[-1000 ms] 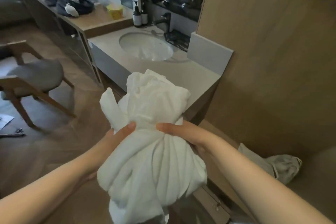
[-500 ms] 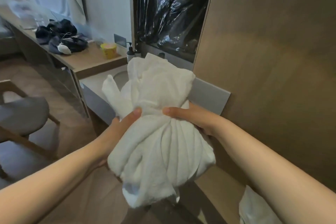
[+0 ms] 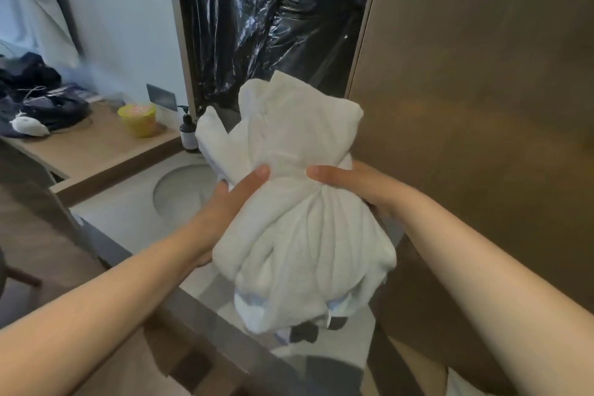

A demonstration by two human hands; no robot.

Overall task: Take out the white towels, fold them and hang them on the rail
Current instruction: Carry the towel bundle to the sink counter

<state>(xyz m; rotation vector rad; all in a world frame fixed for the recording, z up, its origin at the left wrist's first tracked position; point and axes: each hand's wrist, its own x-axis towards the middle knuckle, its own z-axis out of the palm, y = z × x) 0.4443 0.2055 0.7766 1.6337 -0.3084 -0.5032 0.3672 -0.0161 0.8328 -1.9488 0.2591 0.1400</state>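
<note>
white towels (image 3: 299, 222) in both hands

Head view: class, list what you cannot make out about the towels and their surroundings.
Towel count: head view, the bundle is bunched into one lump.
Fingers of left hand and right hand: behind the bundle.
Sink: half hidden by the bundle.
Rail: outside the frame.

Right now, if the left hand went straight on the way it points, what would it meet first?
The white towel bundle, which the left hand grips. Behind the bundle, the line probably reaches the black plastic sheet beside the wooden panel, but depth is unclear.
</note>
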